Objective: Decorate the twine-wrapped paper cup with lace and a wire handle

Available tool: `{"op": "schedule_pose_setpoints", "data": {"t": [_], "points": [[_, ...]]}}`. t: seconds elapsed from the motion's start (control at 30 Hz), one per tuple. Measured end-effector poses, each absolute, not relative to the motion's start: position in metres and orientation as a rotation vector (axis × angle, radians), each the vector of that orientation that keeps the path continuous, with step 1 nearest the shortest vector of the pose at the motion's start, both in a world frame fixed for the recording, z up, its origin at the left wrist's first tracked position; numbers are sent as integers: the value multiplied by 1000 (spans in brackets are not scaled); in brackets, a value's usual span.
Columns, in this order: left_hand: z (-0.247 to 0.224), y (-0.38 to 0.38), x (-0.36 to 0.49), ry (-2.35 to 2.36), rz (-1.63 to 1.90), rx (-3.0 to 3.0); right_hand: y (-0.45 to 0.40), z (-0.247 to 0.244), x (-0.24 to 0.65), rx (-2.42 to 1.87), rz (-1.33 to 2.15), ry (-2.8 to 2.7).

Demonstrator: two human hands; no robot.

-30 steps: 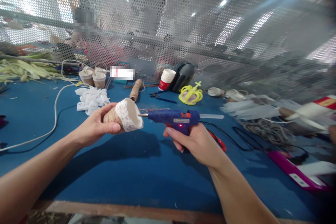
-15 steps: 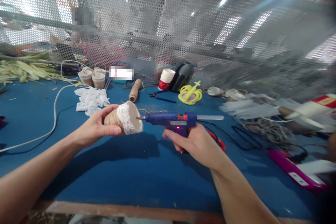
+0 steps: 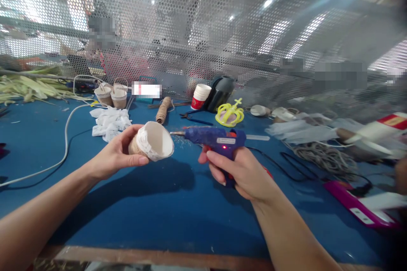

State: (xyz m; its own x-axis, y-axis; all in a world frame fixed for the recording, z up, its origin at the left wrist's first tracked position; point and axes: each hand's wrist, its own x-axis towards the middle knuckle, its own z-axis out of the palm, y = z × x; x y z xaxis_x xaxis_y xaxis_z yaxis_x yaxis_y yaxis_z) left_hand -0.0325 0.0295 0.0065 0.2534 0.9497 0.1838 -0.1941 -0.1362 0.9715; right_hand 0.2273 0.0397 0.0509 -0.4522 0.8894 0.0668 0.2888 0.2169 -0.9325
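My left hand [image 3: 122,150] is closed round a paper cup [image 3: 151,142] wrapped in brown twine, with white lace about its rim. The cup lies tilted in the air, its open mouth turned right and toward me. In my right hand [image 3: 237,167] is a blue hot glue gun [image 3: 210,137], gripped by its handle, with a red light lit. Its metal nozzle points left, close to the cup's rim but apart from it. A clear glue stick [image 3: 257,137] juts from the back of the gun.
Behind are white lace [image 3: 111,120], small twine-handled cups [image 3: 119,96], a twine roll [image 3: 163,110], pliers [image 3: 199,119], stacked paper cups [image 3: 201,95] and a yellow crown [image 3: 229,114]. A purple power strip [image 3: 359,207] and cords lie right. Perforated metal [image 3: 203,29] stands at the back.
The glue gun has drawn back to the right, its nozzle leaving the cup's rim. My left hand has turned the cup so that more of its inside shows.
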Motion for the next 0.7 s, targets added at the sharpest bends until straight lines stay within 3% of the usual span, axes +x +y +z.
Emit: {"op": "schedule_pose_setpoints", "data": {"t": [0.37, 0.7], "points": [[15, 24, -24, 1060, 1329, 1611, 31, 54, 219, -1354, 714, -1983], [14, 24, -24, 1090, 1326, 1690, 30, 54, 214, -1374, 554, -1985]]}}
